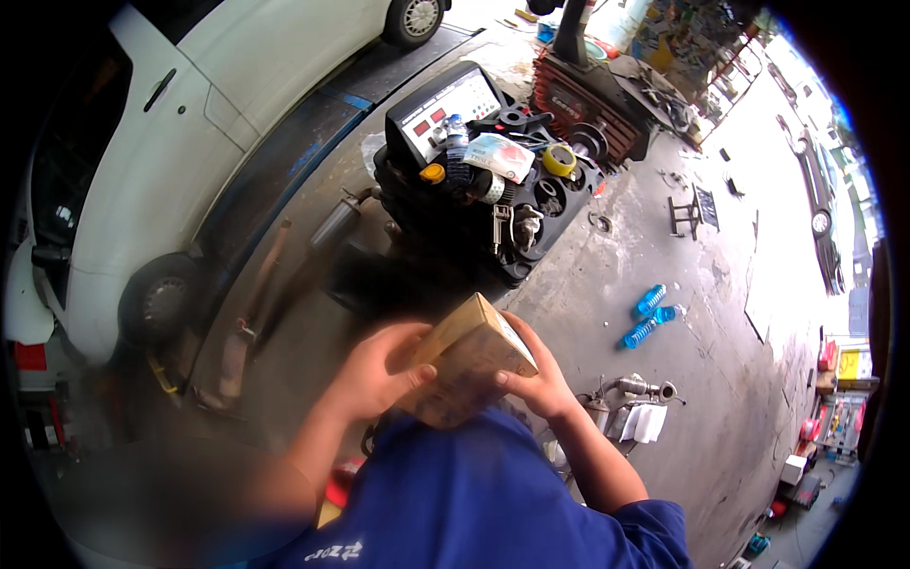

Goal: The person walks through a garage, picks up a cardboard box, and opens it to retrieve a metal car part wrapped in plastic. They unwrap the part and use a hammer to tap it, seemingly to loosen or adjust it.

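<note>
Head view: from where I stand, the left hand (387,372) and right hand (538,376) make a two-sided grip, each half curled around a cardboard box (464,365), thumbs against it. It is held just in front of the person's blue shirt (474,484). Beyond it stands a loaded black cart (408,228); blue bottles (649,318) lie on the floor to the right, and a white vehicle (237,66) stands left.

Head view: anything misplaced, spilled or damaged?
Yes: blue bottles lie loose on the floor, right of the black machine, rather than upright or stored. No spill is discernible; the box between the left hand and right hand shows no clear damage.
</note>
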Demonstrator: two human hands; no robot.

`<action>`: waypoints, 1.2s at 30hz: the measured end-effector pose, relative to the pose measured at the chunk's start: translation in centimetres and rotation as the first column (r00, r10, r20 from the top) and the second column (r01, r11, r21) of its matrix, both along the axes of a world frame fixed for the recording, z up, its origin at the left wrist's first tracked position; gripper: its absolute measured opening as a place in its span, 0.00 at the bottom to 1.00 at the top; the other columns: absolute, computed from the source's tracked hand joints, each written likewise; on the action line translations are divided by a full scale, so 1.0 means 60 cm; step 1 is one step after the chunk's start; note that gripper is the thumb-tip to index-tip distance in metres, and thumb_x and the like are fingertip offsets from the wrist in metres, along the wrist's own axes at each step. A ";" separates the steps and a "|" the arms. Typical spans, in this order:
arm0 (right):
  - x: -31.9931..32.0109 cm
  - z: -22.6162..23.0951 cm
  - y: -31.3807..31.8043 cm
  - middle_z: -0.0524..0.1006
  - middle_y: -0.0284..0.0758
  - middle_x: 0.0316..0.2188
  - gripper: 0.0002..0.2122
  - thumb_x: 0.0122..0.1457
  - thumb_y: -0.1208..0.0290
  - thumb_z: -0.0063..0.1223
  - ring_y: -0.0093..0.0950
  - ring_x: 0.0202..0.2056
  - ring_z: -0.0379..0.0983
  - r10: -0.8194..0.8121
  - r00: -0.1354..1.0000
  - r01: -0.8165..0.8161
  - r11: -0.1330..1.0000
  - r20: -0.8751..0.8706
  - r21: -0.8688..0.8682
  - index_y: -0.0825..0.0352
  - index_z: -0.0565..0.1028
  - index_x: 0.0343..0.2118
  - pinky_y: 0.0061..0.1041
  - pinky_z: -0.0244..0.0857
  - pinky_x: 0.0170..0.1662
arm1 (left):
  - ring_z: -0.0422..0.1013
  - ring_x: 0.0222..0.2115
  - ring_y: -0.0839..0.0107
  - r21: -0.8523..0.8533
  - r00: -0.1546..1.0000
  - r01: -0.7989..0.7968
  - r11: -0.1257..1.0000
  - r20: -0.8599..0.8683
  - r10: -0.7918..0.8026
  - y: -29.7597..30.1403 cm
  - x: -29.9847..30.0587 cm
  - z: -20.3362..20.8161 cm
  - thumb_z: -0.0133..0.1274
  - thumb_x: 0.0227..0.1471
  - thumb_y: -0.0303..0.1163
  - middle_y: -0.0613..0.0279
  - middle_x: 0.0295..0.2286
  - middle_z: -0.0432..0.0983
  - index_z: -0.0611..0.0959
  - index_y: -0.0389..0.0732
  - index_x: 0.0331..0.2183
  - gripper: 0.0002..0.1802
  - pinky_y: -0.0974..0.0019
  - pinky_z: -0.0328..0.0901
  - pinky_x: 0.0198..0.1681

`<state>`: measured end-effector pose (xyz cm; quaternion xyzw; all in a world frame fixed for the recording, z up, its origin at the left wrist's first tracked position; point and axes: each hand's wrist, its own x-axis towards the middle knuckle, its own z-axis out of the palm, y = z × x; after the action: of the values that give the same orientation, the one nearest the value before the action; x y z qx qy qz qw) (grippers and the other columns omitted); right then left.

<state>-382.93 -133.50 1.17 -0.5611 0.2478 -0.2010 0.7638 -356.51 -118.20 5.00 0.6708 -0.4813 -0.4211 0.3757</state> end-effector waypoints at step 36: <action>0.087 0.021 0.267 0.64 0.52 0.73 0.51 0.56 0.68 0.59 0.42 0.71 0.64 -0.517 0.829 0.552 0.818 -0.213 0.164 0.67 0.44 0.82 0.38 0.60 0.73 | 0.85 0.39 0.59 0.053 0.976 0.218 0.975 0.005 -0.218 0.062 0.088 -0.084 0.56 0.60 0.26 0.45 0.41 0.87 0.73 0.44 0.67 0.33 0.57 0.78 0.44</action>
<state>-377.71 -117.50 2.45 -0.3953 0.4759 -0.3339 0.7112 -351.26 -114.46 -0.05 0.6256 -0.5428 -0.4686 0.3073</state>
